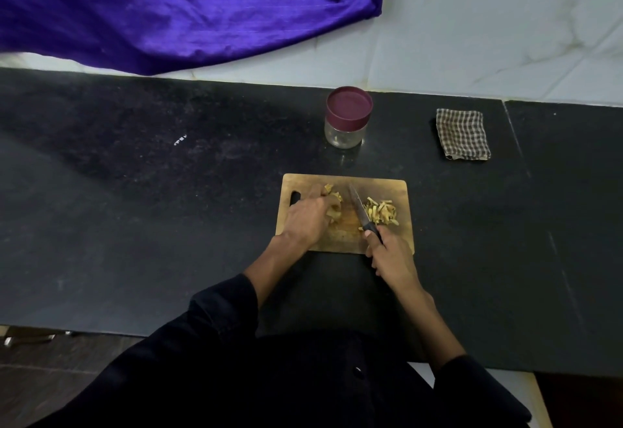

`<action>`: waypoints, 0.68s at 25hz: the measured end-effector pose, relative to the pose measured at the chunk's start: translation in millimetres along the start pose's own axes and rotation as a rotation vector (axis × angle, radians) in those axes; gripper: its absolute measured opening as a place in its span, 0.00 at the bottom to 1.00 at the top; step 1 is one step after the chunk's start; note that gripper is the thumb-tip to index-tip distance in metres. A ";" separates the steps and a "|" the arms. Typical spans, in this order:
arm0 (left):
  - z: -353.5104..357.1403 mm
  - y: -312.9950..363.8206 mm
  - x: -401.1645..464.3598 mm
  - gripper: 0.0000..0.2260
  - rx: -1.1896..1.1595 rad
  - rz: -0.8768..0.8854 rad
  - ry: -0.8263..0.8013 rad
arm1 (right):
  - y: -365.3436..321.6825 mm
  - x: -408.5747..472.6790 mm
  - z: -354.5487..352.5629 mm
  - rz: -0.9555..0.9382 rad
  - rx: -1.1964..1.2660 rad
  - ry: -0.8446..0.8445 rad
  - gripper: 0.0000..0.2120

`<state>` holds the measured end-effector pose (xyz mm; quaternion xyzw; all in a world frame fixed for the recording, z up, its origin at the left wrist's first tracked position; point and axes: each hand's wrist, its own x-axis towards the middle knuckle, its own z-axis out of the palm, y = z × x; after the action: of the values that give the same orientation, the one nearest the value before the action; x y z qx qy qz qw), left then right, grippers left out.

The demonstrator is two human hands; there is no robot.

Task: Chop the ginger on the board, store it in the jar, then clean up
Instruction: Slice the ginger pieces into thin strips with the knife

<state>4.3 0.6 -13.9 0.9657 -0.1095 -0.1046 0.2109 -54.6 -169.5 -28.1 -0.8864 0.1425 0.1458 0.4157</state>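
- One board on the dark surface, long axis running left-right, handle slot at its left end.
- One knife: long axis near-far, tip pointing away from the person and slightly left, black handle toward the person. Blade sits over the board's middle, between the two lots of ginger.
- Right hand gripping the knife handle, fingers wrapped round it, at the board's near edge.
- Left hand curled over the uncut ginger on the board's left half, fingertips holding it down.
- One heap of cut strips on the board's right half, just right of the blade; strips lie at mixed angles, too many and too small to count.
- One jar upright beyond the board, apart from it, maroon lid on.
- One checked cloth, folded, right of the jar, well apart.
- One purple fabric hanging at the far left over the wall.
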 end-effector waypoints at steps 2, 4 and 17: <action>-2.0 -1.6 -0.8 0.08 -0.032 0.018 0.022 | 0.7 0.1 0.2 -0.001 0.002 -0.002 0.10; -6.6 -4.8 -2.9 0.05 -0.101 0.021 0.073 | 0.9 0.2 -0.1 -0.008 0.002 0.002 0.10; -18.0 -5.7 11.4 0.09 -0.249 0.065 0.042 | -0.7 -2.4 -1.5 -0.016 0.016 0.002 0.10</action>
<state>20.6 9.6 -2.1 0.9300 -0.1223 -0.0901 0.3348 -56.3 -170.0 -25.8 -0.8842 0.1370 0.1408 0.4238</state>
